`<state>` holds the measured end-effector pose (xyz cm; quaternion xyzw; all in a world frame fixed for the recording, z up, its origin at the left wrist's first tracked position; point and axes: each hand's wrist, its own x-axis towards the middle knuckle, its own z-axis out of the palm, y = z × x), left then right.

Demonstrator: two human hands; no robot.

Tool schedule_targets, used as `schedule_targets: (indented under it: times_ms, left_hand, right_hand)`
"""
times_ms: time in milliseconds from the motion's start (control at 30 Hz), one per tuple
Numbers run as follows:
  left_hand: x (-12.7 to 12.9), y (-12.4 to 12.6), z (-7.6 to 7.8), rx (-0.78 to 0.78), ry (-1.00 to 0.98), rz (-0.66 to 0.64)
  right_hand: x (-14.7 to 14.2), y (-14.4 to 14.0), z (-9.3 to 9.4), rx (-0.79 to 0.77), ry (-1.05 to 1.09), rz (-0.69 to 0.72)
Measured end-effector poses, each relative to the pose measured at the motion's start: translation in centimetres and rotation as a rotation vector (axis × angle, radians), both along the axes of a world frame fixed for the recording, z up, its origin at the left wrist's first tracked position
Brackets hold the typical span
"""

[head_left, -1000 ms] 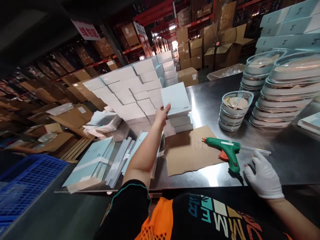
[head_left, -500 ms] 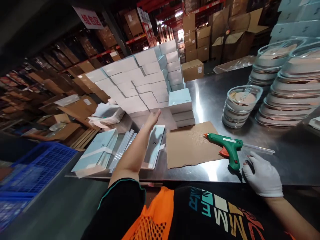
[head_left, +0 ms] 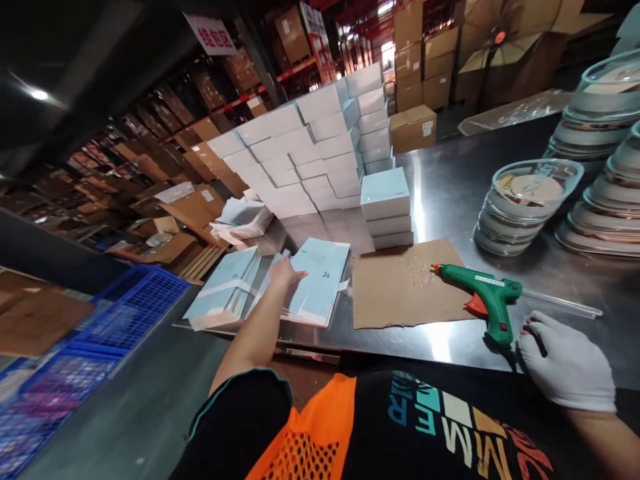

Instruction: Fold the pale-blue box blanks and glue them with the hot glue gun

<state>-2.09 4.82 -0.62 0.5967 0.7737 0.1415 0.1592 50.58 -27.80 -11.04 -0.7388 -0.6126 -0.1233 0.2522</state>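
My left hand (head_left: 286, 272) covers part of the flat pale-blue sheets (head_left: 320, 288), so I can't tell whether my fingers pinch one. The small mark printed on the top sheet is too tiny to read. At the right edge of the frame, the stacked clear dishes (head_left: 607, 207) are cut off. My gloved right hand (head_left: 567, 363) perhaps hides the glue gun's cord (head_left: 511, 357).

Flat pale-blue box sleeves (head_left: 320, 288), stacked lying down near the tabletop's (head_left: 450, 193) left edge, small dark mark on top. Green glue gun (head_left: 484, 297) on its side, right, nozzle on brown cardboard sheet (head_left: 400, 297).
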Motion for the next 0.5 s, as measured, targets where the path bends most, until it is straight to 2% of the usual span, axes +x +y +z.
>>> schedule_targets:
  times_ms: [100, 167, 233, 267, 300, 367, 433, 500]
  left_hand:
    - [-0.1, -1.0, 3.5, 0.063, -0.159, 0.002]
    - [-0.1, -2.5, 6.4, 0.066, -0.308, -0.046]
    - [0.5, -4.7, 8.5, 0.069, -0.445, -0.134]
    - [1.3, -6.1, 9.1, 0.078, -0.497, -0.184]
    - [2.3, -7.5, 9.2, 0.079, -0.566, -0.243]
    - [5.2, -10.5, 8.1, 0.036, -0.865, -0.365]
    - [8.5, -13.4, 6.0, -0.064, -1.067, -0.436]
    - [11.4, -15.8, 3.8, -0.204, -1.222, -0.555]
  right_hand:
    - [0.9, 0.3, -0.5, 0.015, 0.072, -0.014]
    - [1.5, 1.0, -0.2, 0.102, 0.186, 0.003]
    - [1.3, 2.0, 1.1, 0.209, 0.326, 0.061]
    - [0.8, 2.5, 2.1, 0.239, 0.405, 0.100]
    - [-0.1, 3.0, 3.3, 0.238, 0.491, 0.146]
    - [-2.8, 3.9, 5.8, 0.192, 0.700, 0.259]
    - [-6.2, 4.6, 7.8, 0.128, 0.934, 0.416]
    - [-9.1, 5.2, 8.8, 0.084, 1.129, 0.562]
